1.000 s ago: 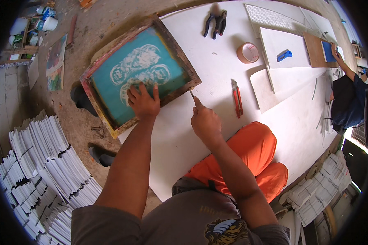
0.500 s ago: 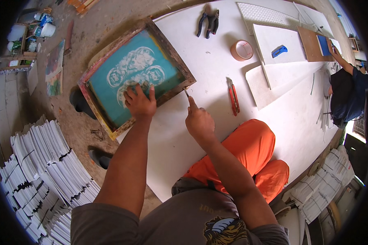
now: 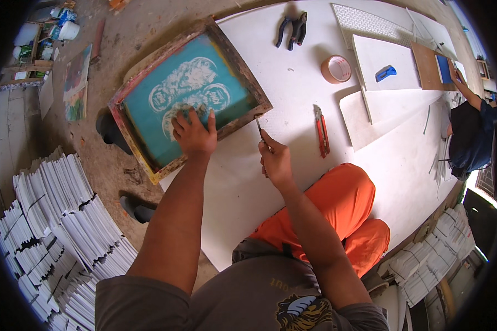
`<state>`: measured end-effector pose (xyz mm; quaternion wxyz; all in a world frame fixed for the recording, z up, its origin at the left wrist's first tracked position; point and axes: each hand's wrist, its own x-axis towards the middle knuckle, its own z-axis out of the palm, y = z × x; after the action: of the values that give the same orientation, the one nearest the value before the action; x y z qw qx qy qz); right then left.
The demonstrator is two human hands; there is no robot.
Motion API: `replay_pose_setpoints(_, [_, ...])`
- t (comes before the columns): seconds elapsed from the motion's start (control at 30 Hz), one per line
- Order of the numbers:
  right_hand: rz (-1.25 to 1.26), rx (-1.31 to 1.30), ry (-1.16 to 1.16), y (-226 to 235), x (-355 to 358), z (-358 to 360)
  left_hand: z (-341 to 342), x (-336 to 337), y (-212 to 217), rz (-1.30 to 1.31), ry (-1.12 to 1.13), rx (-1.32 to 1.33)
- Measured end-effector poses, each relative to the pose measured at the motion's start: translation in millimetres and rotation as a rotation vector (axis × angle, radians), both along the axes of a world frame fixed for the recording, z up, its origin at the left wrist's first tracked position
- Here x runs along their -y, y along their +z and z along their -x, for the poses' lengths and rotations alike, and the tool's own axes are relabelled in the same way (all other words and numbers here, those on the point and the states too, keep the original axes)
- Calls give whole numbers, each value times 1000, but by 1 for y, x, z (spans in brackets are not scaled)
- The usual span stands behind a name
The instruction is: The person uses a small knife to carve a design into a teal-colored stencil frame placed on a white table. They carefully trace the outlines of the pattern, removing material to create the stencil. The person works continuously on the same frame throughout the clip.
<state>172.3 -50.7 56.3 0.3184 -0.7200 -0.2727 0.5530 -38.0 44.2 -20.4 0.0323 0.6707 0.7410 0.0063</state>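
Note:
A screen-printing frame (image 3: 179, 94) with worn wooden edges and teal mesh bearing a pale design lies at the upper left, partly on the white board. My left hand (image 3: 197, 132) rests on the mesh, fingers spread, covering part of the design. In my closed right hand (image 3: 276, 163) is a slim metal-bladed tool (image 3: 259, 126). Its tip is at the near right corner of the wooden frame; fingers hide most of the handle, so its exact kind is unclear. Right of that hand lies a red utility knife (image 3: 321, 132).
On the white board (image 3: 232, 182) are dark-handled pliers (image 3: 291, 30), a tape roll (image 3: 336, 69) and a blue cutter (image 3: 386, 73) on a smaller panel. Another person (image 3: 469, 129) works at the far right. Bundled white stacks (image 3: 66, 220) stand at the lower left.
My right index finger was stretched along the tool and is now curled around it. The tool stands more upright, its tip still by the frame corner. The view has shifted slightly.

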Motion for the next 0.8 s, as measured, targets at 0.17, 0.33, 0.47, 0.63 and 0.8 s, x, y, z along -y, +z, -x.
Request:
replay_pose_setpoints(0.17, [159,-460,-204,9,-4,-10,-4,-2,3,-3,2,1])
replay_pose_setpoints(0.33, [310,-1146,-487,-2,0,-29,-6,-4,6,32,24,-2])
replay_pose_setpoints(0.47, [265,-1087,-391,-2,2,-29,-6,-3,9,26,36,15])
replay_pose_setpoints(0.63, [-31,26,138,1,4,-12,-4,-2,4,-27,24,65])
replay_pose_setpoints(0.8, [-130,542,385,12,-5,-1,-5,-2,7,11,43,69])
